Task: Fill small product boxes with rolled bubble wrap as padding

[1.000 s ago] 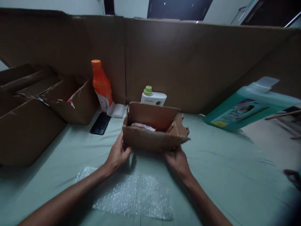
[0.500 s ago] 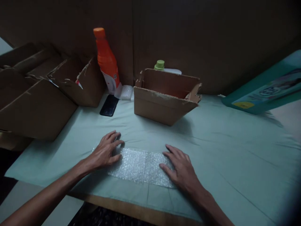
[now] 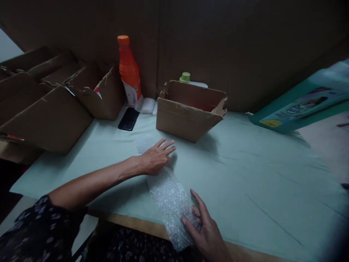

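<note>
Pressing flat and open, left hand and right hand pin the bubble wrap without gripping it.

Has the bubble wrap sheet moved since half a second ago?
Yes. The bubble wrap has turned: it lay crosswise along the table edge, and now runs lengthwise from that edge toward the cardboard box.

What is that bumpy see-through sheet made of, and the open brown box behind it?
The bubble wrap under the left hand and right hand looks like thin clear plastic: it is see-through, shiny and covered in tiny air bubbles. The small open box looks like plain brown cardboard: matte, with rough torn edges on its flaps.
</note>
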A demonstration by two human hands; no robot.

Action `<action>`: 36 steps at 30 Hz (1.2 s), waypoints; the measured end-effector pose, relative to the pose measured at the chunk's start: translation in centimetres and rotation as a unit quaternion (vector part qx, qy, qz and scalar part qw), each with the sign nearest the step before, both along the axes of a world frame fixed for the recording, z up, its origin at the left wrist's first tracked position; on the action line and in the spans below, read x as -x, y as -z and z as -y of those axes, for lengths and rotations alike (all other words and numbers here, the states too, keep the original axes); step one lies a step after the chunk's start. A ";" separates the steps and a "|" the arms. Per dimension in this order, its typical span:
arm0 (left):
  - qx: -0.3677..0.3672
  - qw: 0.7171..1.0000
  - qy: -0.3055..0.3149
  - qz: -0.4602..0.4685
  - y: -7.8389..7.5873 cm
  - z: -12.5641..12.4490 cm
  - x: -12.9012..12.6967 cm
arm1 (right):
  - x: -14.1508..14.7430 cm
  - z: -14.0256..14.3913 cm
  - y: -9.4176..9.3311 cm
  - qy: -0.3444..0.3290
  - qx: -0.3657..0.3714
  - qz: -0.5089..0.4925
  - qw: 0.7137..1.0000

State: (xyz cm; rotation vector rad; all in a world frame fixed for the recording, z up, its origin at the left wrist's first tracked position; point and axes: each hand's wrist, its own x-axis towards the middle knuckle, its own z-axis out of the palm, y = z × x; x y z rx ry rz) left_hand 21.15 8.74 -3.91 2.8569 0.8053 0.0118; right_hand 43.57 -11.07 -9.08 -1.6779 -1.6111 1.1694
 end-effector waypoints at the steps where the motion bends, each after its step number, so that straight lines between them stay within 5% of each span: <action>1: -0.001 1.000 -0.001 0.000 0.2 -0.3 -0.6 | 0.0 0.4 0.0 0.009 0.016 -0.017 1.000; 4: -0.009 0.998 -0.047 0.040 0.8 1.5 -0.4 | -0.1 0.9 -0.3 0.022 0.047 -0.059 0.997; 7: 0.065 0.988 -0.072 0.116 1.3 6.5 2.5 | -0.2 0.9 -1.2 -0.004 0.079 -0.091 0.993; 11: 0.239 0.938 -0.130 0.213 2.3 13.2 6.1 | 0.5 -0.3 -2.4 -0.009 0.133 -0.173 0.976; 14: 0.292 0.892 -0.174 0.297 3.2 15.3 6.4 | 1.9 -2.3 -2.8 0.048 0.152 -0.287 0.945; 17: 0.256 0.872 -0.244 0.340 4.1 15.3 5.1 | 3.7 -4.6 -2.4 0.085 0.165 -0.390 0.902; 20: 0.163 0.861 -0.365 0.313 5.3 14.6 3.5 | 4.7 -6.1 -1.8 0.079 0.183 -0.413 0.889; 24: 0.061 0.877 -0.399 0.261 6.8 13.7 2.7 | 3.7 -6.0 -1.6 0.034 0.114 -0.305 0.945; 27: 0.029 0.897 -0.380 0.223 7.0 13.2 3.0 | 2.2 -5.7 -1.6 -0.083 -0.080 -0.084 0.990; 30: -0.009 0.904 -0.375 0.205 6.7 13.0 3.3 | 1.9 -6.2 -0.9 -0.230 -0.277 0.133 0.924; 33: -0.061 0.897 -0.358 0.250 6.1 13.8 3.5 | 2.8 -7.1 0.1 -0.289 -0.360 0.247 0.852; 36: -0.048 0.905 -0.287 0.309 5.5 15.8 3.7 | 3.9 -7.1 0.0 -0.284 -0.378 0.252 0.844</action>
